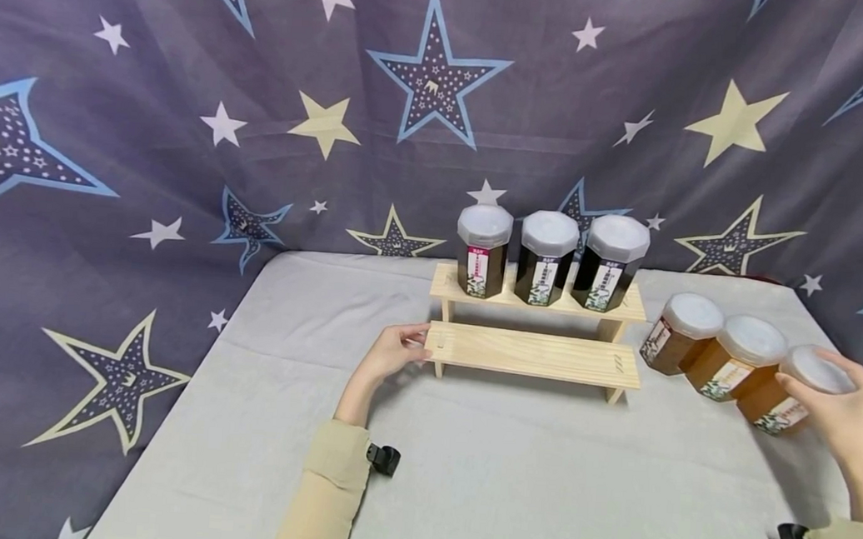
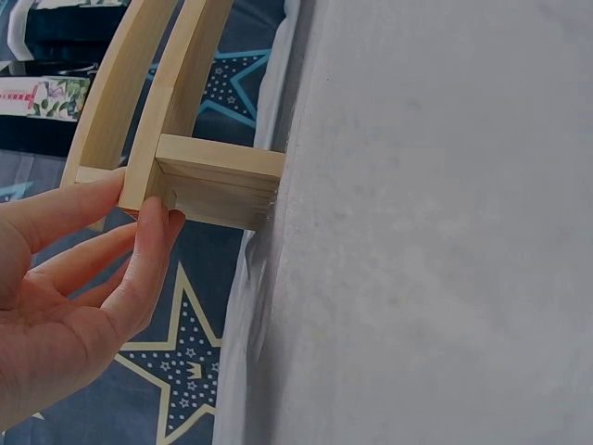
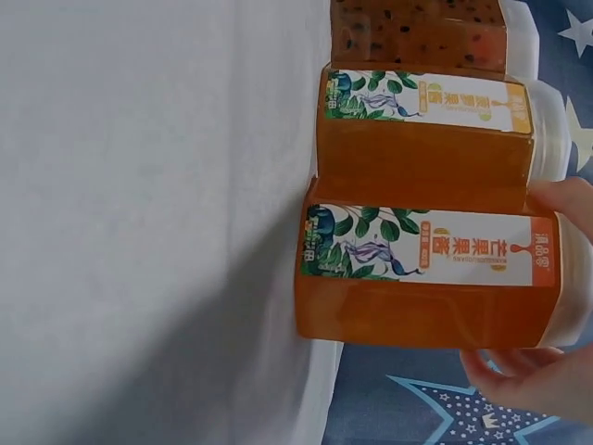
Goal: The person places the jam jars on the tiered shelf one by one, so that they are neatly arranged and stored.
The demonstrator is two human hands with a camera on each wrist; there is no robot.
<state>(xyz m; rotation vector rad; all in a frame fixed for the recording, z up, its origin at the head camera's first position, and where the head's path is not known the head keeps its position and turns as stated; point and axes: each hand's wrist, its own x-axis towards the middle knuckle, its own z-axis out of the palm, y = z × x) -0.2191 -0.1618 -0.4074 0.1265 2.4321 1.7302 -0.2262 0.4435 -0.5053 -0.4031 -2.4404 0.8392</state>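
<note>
My left hand (image 1: 388,354) pinches the left end of the lower board of a two-tier wooden display stand (image 1: 531,353); the left wrist view shows thumb and fingers at the board's corner. At the far right, my right hand (image 1: 858,408) grips the whitish lid of an orange jam jar (image 3: 426,315), thumb on one side and fingers on the other. Close beside it stand a second orange jar (image 1: 729,357) and a brownish-red jar with dark specks (image 1: 678,333). Three dark jars, a pink-labelled jar (image 1: 482,252), a middle jar (image 1: 546,261) and a right-hand jar (image 1: 610,265), stand on the upper tier.
A light grey cloth covers the table (image 1: 574,480). Behind and along the sides hangs a dark curtain (image 1: 264,82) with star prints. Each sleeve carries a small black wrist camera (image 1: 385,460).
</note>
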